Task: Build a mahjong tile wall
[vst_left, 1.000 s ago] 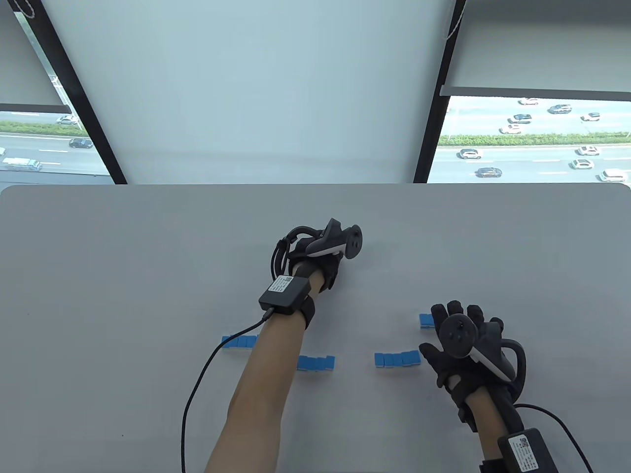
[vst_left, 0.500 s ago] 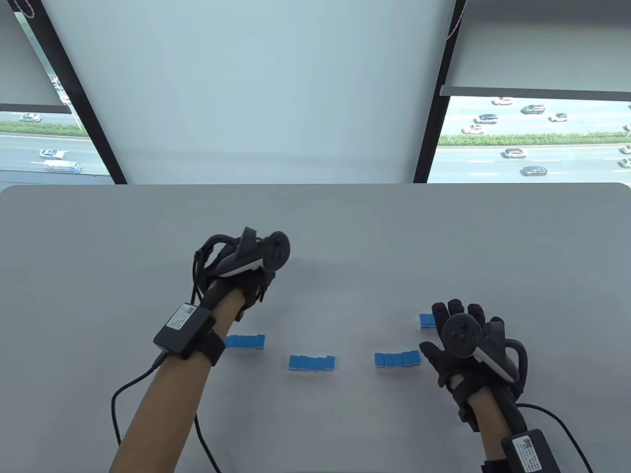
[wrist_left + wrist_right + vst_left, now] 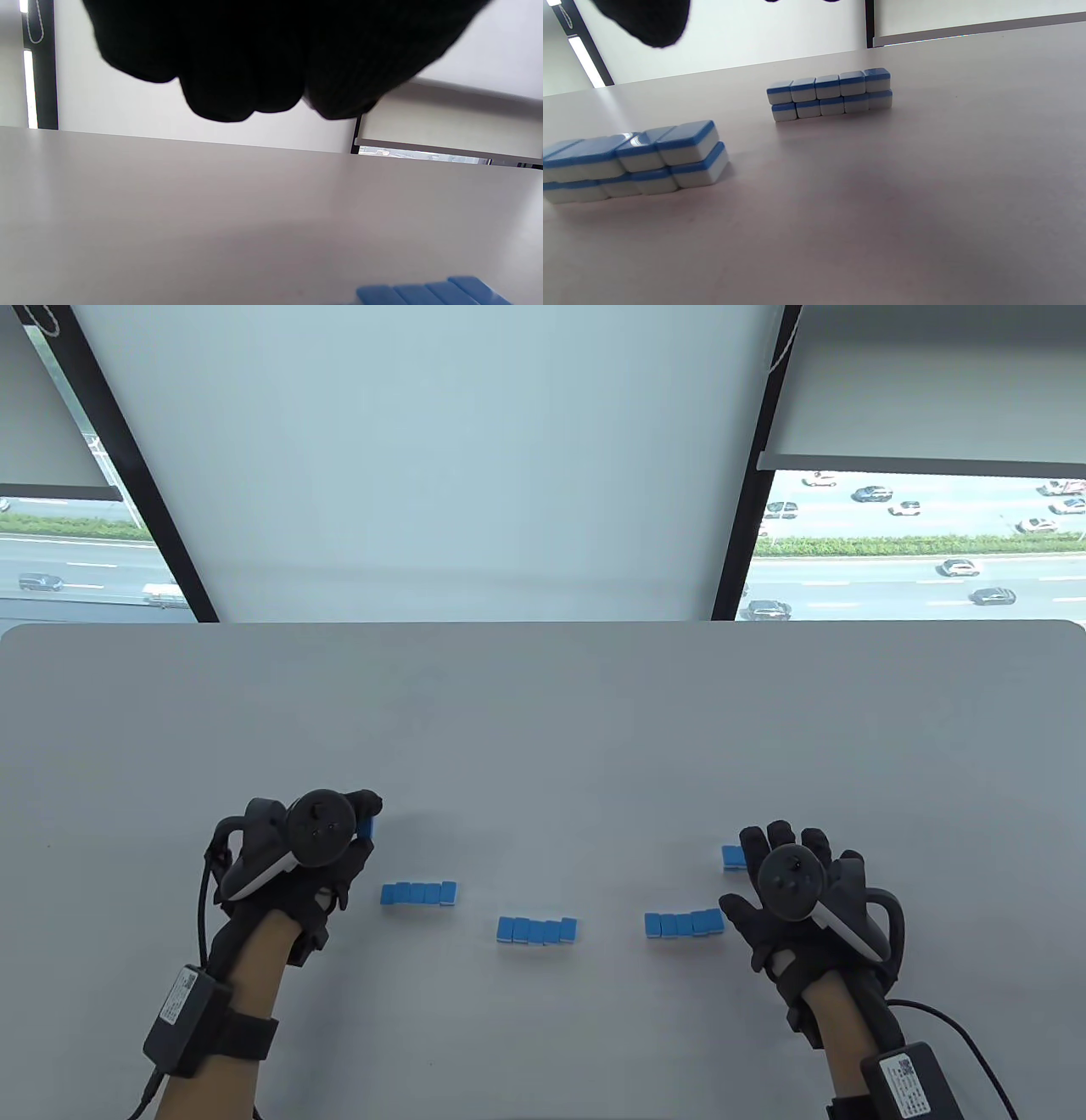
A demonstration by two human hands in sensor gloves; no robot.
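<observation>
From the table view we count three short blocks of blue-backed tiles on the counter point(image 3: 543, 712): a left block point(image 3: 419, 892), a middle block point(image 3: 537, 930) and a right block point(image 3: 684, 923), set apart by gaps and not in one line. Our left hand point(image 3: 293, 857) sits just left of the left block, its fingers point(image 3: 366, 806) curled round a blue tile point(image 3: 366, 826). Our right hand point(image 3: 802, 899) rests beside the right block with fingers spread and straight, gripping nothing; a further stack of tiles point(image 3: 734, 857) peeks out by its fingertips.

In the left wrist view our fingers point(image 3: 237, 63) hang bunched and dark; the held tile does not show, only the left block's top at the lower edge.

The right wrist view shows the blocks are two tiles high, five tiles long in the farther one.

We judge the wall partly built: segments are stacked, yet they remain to be joined, and the carried tile is not yet placed.
</observation>
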